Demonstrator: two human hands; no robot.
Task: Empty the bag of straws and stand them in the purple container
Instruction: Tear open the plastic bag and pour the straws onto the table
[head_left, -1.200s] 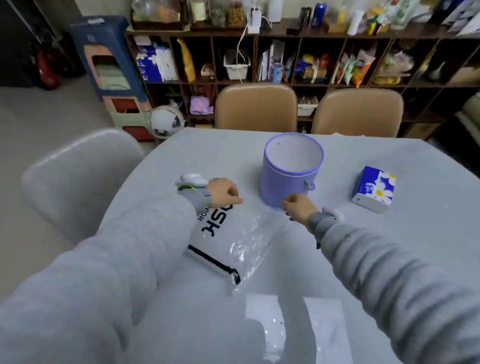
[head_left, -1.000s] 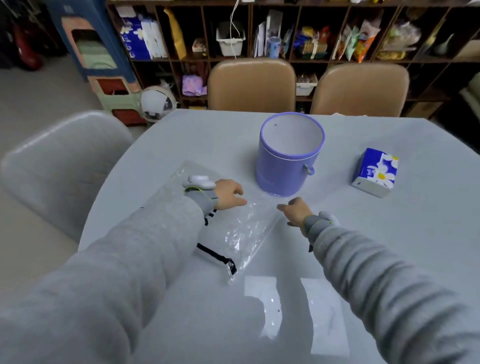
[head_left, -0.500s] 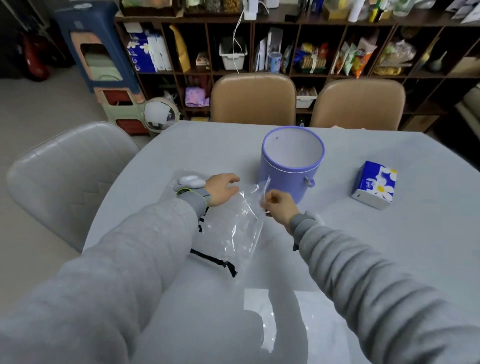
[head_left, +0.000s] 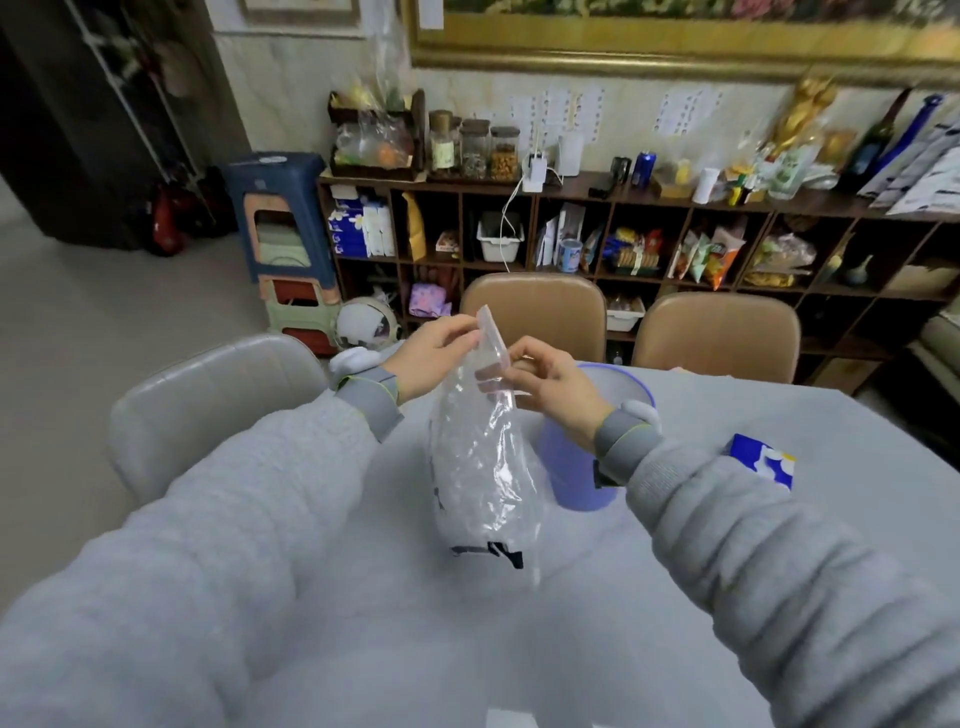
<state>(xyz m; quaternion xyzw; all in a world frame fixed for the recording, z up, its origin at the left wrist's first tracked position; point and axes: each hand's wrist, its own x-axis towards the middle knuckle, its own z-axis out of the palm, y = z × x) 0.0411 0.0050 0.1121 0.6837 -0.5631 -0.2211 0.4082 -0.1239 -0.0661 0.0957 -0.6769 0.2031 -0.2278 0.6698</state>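
Here both the left hand (head_left: 431, 353) and the right hand (head_left: 558, 384) pinch the top seal of the clear bag (head_left: 480, 457), held upright at 10 o'clock of the purple container (head_left: 571, 467); opening is underway, so next they must pull the seal apart.

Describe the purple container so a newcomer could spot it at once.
Start at the round grey table in front of two tan chairs. The purple container stands behind the clear bag, under the right hand. It is the only purple, open-topped tub; the blue tissue pack is boxy.
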